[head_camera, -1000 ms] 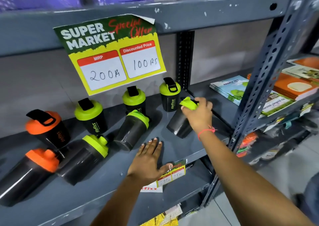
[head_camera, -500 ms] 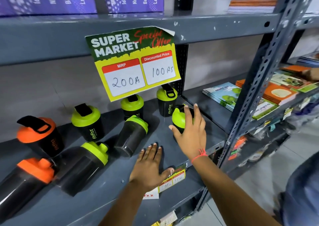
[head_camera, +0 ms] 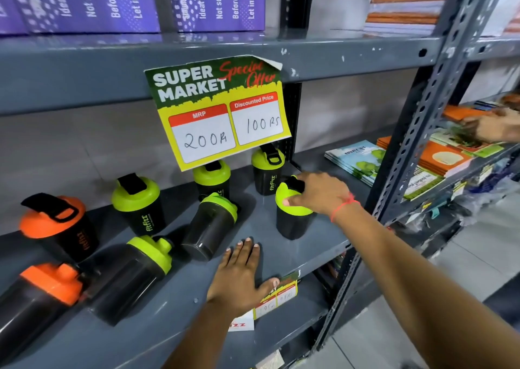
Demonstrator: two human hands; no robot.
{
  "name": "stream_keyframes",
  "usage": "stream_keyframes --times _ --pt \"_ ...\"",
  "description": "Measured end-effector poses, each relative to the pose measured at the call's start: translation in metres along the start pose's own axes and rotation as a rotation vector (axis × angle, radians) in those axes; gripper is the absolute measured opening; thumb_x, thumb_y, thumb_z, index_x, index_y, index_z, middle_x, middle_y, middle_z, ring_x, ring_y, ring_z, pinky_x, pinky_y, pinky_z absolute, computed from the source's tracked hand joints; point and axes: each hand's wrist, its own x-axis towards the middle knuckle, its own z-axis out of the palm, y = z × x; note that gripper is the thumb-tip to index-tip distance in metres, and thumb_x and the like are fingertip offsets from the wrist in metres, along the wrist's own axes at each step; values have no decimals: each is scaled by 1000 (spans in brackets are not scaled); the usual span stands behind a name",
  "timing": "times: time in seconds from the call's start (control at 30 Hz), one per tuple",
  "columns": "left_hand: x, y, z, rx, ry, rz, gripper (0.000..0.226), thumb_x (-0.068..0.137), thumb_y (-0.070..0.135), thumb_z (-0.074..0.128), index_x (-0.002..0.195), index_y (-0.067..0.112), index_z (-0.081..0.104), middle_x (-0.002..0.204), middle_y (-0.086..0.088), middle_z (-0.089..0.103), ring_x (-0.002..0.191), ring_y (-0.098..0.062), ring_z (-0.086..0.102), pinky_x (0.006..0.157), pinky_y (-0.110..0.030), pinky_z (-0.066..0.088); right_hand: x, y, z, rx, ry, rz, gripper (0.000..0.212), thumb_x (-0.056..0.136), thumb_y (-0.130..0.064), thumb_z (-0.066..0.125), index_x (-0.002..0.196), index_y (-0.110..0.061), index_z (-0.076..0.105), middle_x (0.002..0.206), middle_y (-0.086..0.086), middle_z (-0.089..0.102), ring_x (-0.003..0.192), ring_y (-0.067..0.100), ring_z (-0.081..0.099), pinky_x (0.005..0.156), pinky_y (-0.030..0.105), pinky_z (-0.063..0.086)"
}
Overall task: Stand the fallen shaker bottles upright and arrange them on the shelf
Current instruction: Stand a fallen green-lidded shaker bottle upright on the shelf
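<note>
Head view, right hand (head_camera: 318, 194) gripping upright green-lid shaker (head_camera: 292, 219), left hand (head_camera: 239, 275) flat, spread on shelf (head_camera: 281, 244)

We see a grey painted metal shelf (head_camera: 306, 252), chipped in spots; glossy dark plastic shaker bottles (head_camera: 209, 228) with smooth green lids; a glossy paper price sign (head_camera: 219, 109).

Bright, even indoor light w/ soft shadows under bottles (head_camera: 137, 205); wide-angle bending at edges, motion blur far right.
</note>
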Motion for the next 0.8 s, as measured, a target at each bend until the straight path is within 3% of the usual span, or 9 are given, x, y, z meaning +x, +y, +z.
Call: stream_keyframes --times 0.13,0.2,0.3,0.37,0.43,0.5,0.6,0.7,0.8 --pt "1 -1 1 10 7 -2 85 88 69 27 148 15 0 160 -8 -3 147 -21 -6 119 -37 -6 6 -16 7 -262 58 36 85 79 -75 40 136 -12 41 136 14 50 125 34 49 93 41 46" --pt "1 -1 2 18 12 -1 86 87 70 26 149 15 0 161 -8 -3 147 -21 -5 119 -37 -6 12 -14 -9 -153 -46 -10 85 79 -71 47 144 -18 33 145 12 42 134 35 38 103 44 40" --pt "2 -3 4 23 14 1 86 87 71 24 148 16 0 161 -8 -3 147 -21 -5 119 -37 -6 18 -16 -30 -151 -316 -174 88 76 -39 72 149 -20 25 155 8 31 140 30 33 113 42 35" --pt "3 -3 4 20 15 2 86 87 71 25 148 16 0 161 -7 -2 147 -21 -5 119 -37 -6 16 -19 -25 -239 -330 -161 86 74 -33 75 147 -22 30 152 6 39 136 28 41 108 38 40" --pt "2 -2 4 8 23 -5 86 87 71 26 149 16 1 161 -7 -2 147 -20 -5 119 -37 -6 14 -23 -15 -280 -159 -109 70 73 -50 69 134 -21 49 137 6 55 123 28 54 88 31 47" --pt "1 -2 3 8 18 1 86 87 71 26 149 17 1 161 -6 -3 147 -20 -5 119 -36 -6 11 -26 -6 -328 -70 -14 73 74 -69 55 128 -19 55 133 8 56 118 28 57 77 29 43" --pt "1 -1 2 20 21 -4 85 87 70 25 149 17 1 161 -7 -2 147 -20 -5 119 -37 -5 17 -25 -9 -308 -205 36 104 68 -75 57 148 -17 25 156 12 25 136 36 38 104 44 41" --pt "1 -1 2 25 18 -6 85 87 70 26 149 16 0 161 -7 -2 147 -20 -5 119 -37 -6 22 -20 -22 -327 -325 -115 119 67 -52 77 152 -25 -2 162 9 -1 147 36 15 118 53 18" --pt "1 -1 1 31 14 -5 85 88 70 25 148 16 -1 161 -7 -4 147 -20 -6 119 -36 -7 23 -18 -16 -410 -313 -156 103 70 -39 79 151 -22 17 155 9 31 139 30 36 108 45 38"
